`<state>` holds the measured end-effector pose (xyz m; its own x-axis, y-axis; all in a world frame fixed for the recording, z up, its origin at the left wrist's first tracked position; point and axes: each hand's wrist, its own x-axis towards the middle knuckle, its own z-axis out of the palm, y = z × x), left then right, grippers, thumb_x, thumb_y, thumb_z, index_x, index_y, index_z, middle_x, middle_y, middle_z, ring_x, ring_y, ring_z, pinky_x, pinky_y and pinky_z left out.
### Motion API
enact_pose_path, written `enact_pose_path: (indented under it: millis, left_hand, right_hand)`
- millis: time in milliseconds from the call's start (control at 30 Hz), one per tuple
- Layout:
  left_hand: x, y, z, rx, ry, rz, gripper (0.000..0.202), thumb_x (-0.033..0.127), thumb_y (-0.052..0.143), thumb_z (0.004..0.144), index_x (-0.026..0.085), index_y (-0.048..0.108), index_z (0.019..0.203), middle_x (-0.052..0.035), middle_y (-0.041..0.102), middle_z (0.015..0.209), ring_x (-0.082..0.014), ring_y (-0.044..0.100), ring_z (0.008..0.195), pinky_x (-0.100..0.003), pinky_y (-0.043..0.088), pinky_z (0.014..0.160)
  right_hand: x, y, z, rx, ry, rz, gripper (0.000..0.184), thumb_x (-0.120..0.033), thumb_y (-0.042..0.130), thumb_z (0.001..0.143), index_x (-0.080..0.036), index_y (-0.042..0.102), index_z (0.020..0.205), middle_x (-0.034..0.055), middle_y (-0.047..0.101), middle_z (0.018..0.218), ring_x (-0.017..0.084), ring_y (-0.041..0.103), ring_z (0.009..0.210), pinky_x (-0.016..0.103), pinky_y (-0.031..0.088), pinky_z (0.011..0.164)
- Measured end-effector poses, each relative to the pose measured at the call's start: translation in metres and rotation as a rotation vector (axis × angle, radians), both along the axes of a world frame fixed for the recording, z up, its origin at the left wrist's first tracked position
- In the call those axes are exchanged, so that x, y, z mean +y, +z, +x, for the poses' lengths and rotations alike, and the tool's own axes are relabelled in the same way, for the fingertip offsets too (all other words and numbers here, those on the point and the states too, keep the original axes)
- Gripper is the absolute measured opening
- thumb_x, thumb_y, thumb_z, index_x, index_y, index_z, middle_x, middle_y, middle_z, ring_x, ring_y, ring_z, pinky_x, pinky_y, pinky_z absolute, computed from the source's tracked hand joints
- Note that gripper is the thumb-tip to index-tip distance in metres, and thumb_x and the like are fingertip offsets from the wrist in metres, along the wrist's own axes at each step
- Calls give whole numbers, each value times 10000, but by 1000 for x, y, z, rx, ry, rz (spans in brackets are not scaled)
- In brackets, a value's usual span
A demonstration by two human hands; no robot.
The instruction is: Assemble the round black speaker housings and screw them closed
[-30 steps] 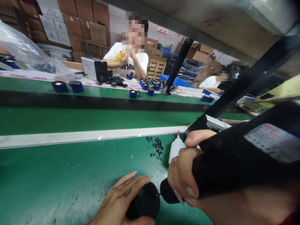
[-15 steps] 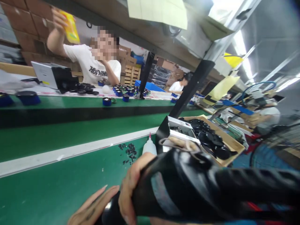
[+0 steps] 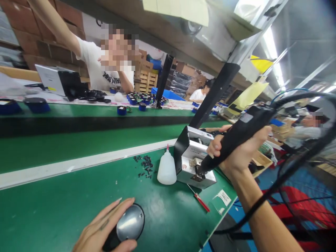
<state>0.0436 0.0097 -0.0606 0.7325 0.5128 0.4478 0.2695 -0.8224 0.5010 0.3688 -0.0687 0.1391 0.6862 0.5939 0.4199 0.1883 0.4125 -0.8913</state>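
Round black casing (image 3: 130, 222), its shiny grey face tipped up, sits low on the green table (image 3: 57, 213) in the grasp of the left hand (image 3: 105, 224), fingers along its upper side and thumb below. From where I stand, that curved wall looks easy to twist; if the thumb slackened, any sideways push could spin it or skid it across the smooth surface.

Over to the right, the right hand (image 3: 240, 155) is wrapped around a black power tool (image 3: 240, 131), slanted down at the front of a silver box (image 3: 193, 149). Whether the tip touches metal there, I can't tell. Coming in askew, it might jam or shove the box into the white bottle (image 3: 167, 169) close beside it; a topple could spill whatever's inside over the loose black screws (image 3: 147, 163).

I'd be wary of the cable (image 3: 284, 182) too, looping near the right forearm: a snag could drag the tool off line. And the red-handled tool (image 3: 201, 202), lying near the table's edge, could get knocked to the floor.
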Motion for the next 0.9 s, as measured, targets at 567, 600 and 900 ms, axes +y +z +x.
enact_pose_path:
  millis: [567,600,900]
  left_hand:
    - [-17,10,7,-9,-44,-392,799,592,776,728,338,477,1423,-74,644,1364,-379,564,1272,-601,414,1073]
    - [-16,13,8,0,-69,-407,788,594,768,739,324,479,1421,-74,642,1366,-375,560,1278,-603,396,1086]
    - [-12,45,10,-36,-174,-486,649,654,624,847,289,505,1371,-59,694,1286,-315,605,1238,-549,355,1129]
  right_hand:
    - [45,-4,-160,294,732,-57,719,-897,458,683,-208,639,781,7,551,381,178,448,276,305,405,298]
    - [48,-4,-162,301,739,-80,714,-896,466,676,-209,636,771,11,557,382,182,453,280,310,409,303]
    - [49,-16,-159,326,862,-74,692,-869,501,694,-206,658,813,47,610,461,196,497,349,321,434,371]
